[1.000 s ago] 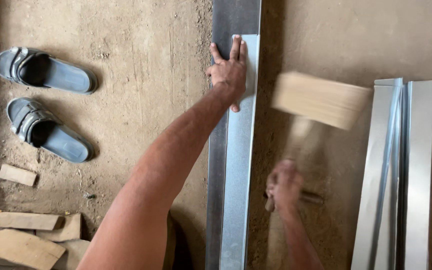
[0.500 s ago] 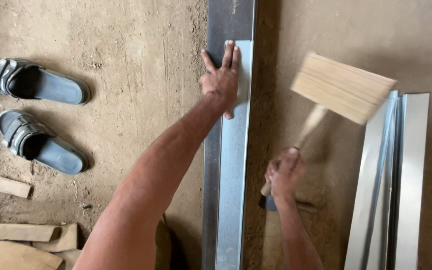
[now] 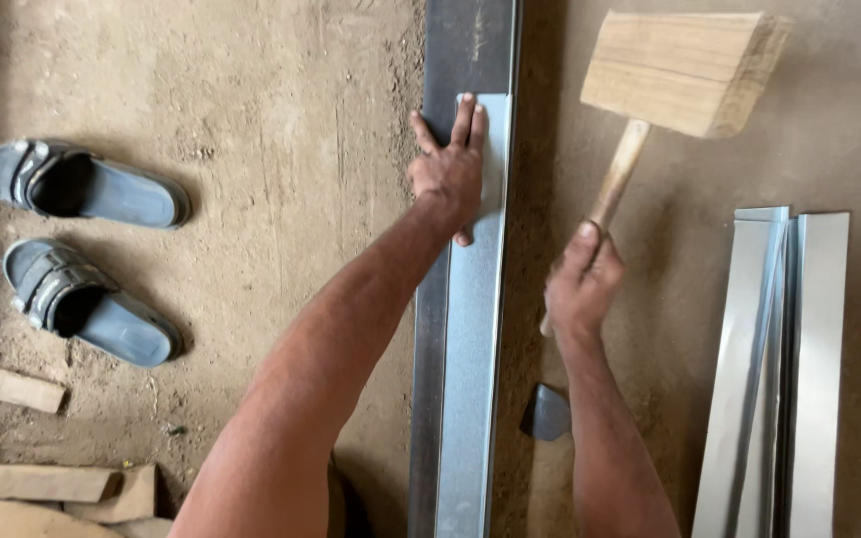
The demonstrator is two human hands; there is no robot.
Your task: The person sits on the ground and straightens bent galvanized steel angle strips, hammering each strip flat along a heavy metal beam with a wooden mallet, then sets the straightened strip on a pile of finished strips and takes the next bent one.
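Left hand pressed flat, fingers spread, on galvanised sheet strip lying over dark steel beam, frame centre. Right hand clenched round raised wooden mallet, upper right. Strip appears mid-forming; finished folded strips stacked at right.

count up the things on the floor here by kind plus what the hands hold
wooden mallet, in right hand: 1
sheet metal strip, under left hand: 1
dark steel bar: 1
sandals: 2
stacked metal strips: cannot tell how many
wood scraps: at least 4
total: at least 9, stack aside
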